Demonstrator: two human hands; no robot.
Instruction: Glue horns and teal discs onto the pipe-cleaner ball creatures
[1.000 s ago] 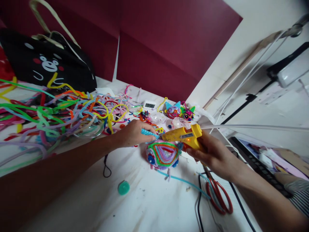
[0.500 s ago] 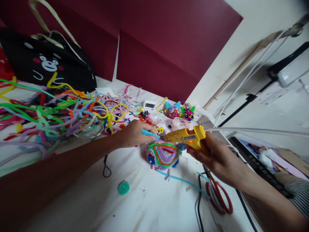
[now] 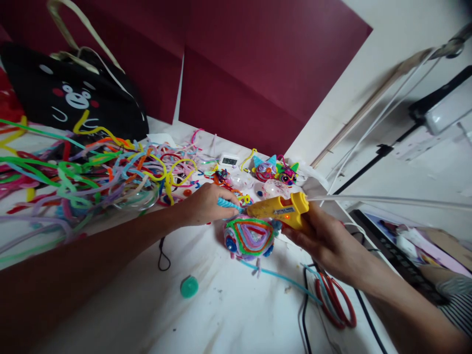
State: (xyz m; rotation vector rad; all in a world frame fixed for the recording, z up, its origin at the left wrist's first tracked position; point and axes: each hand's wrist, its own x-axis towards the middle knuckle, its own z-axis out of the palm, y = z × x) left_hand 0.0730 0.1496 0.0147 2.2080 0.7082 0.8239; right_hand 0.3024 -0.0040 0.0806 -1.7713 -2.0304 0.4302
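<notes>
The left hand (image 3: pixel 212 204), its fingers closed together, is pinching a light-blue twisted strip (image 3: pixel 225 203), while the right hand (image 3: pixel 324 236) is wrapping around the handle of a yellow glue gun (image 3: pixel 261 207), whose nozzle is pointing at the strip's end; whether they are touching cannot be told. A side label (image 3: pixel 284 210) is carrying print too small to read, and an orange light is glowing below it. A clear rod is running out of the gun's back. The fuzzy decorated ornament (image 3: pixel 252 236), banded in green, orange and purple, is sitting on the white surface (image 3: pixel 221 314) just below the nozzle. Behind, a small white clock (image 3: pixel 228 161) is showing digits that seem to start 9 and 5, the last being unclear. The black bag (image 3: pixel 114 110) is displaying a cartoon face, with pale lettering underneath being partly hidden by tangled pipe cleaners (image 3: pixel 92 167). Red-handled scissors (image 3: pixel 350 307) are lying near the right forearm.
</notes>
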